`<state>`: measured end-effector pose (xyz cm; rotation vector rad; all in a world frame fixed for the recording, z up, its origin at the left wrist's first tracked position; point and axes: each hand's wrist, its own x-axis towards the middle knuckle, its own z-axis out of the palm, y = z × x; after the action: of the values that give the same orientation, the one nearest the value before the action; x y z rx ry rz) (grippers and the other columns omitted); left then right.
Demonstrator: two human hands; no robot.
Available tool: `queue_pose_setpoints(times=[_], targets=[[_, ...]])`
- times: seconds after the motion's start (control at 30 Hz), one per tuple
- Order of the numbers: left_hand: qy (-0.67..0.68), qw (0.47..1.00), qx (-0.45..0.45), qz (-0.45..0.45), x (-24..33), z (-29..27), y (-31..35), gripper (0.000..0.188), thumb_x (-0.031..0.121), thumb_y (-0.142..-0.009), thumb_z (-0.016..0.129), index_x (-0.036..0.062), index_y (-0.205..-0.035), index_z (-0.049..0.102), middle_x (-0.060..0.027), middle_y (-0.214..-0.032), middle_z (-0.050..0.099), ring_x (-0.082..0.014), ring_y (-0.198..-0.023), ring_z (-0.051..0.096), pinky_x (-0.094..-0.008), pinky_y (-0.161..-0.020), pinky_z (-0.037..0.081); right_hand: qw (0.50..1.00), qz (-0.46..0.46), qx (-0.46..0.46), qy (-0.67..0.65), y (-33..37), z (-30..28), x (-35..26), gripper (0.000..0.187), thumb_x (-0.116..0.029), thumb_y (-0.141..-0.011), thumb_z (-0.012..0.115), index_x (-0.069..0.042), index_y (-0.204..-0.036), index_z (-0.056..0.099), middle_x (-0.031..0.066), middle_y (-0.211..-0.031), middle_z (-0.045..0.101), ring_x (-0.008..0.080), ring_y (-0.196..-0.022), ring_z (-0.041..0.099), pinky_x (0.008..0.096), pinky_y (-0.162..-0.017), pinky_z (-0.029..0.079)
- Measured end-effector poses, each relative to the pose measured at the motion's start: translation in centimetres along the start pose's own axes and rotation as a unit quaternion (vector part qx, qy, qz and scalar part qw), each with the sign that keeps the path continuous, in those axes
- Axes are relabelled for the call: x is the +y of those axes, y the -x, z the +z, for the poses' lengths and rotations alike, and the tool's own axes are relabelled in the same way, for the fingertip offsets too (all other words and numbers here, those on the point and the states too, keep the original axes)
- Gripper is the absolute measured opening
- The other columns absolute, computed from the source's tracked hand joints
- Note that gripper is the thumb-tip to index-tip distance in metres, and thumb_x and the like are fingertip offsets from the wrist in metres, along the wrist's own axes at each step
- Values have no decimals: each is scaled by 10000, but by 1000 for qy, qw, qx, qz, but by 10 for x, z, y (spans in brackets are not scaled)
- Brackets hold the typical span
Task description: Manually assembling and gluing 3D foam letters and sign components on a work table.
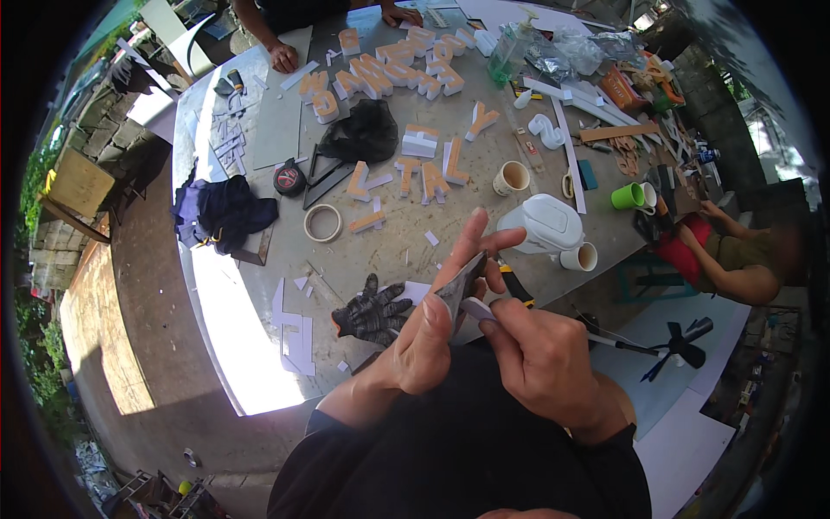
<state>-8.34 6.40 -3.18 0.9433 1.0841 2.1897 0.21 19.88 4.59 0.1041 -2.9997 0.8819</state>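
My left hand [423, 346] is raised above the table's near edge, fingers stretched upward, holding a folded dark grey sheet that looks like sandpaper [462, 284] against the palm and fingers. My right hand [546, 350] pinches a small white flat piece [476, 308] between thumb and forefinger, its edge against the grey sheet. On the table left of my hands lies a black work glove [373, 311], with white board offcuts [296, 344] beside it. A yellow-and-black tool handle [516, 286] shows just beyond my right hand. The left thumb and fingers partly hide the sheet.
Letters with tan faces and white sides [372, 80] fill the table's far part. Tape roll [323, 223], tape measure [290, 177], white lidded container [540, 223] and cups [512, 177] stand nearer. Another person's hand [284, 58] rests at the far edge; someone sits at right [726, 251].
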Motion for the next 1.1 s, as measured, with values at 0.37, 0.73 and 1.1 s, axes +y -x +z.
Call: queue_pose_setpoints(times=[0.37,0.73,1.1], targets=[[28,998,4,-52,3,0,3,964,696,-953,282,0,-1560,8,-224,-1508,318,-139,-958,424,-281,-881,393,1000,8,-1,2,6,-2,-3,153,-79,-868,672,-42,-995,595,136,-601,576,324,-532,615,425,-470,457],[33,998,45,12,2,7,6,842,594,-1007,223,13,-1564,-23,-198,-1521,312,-170,-972,398,-348,-944,338,997,13,65,-47,5,6,-7,152,-77,-880,660,-32,-1004,585,140,-598,579,330,-531,615,428,-472,458],[22,995,92,30,2,18,5,865,616,-996,230,7,-1565,-3,-185,-1525,302,-170,-974,383,-332,-918,347,977,1,180,-113,-6,28,-10,135,-67,-872,670,-26,-972,589,139,-601,593,330,-530,621,422,-463,469]])
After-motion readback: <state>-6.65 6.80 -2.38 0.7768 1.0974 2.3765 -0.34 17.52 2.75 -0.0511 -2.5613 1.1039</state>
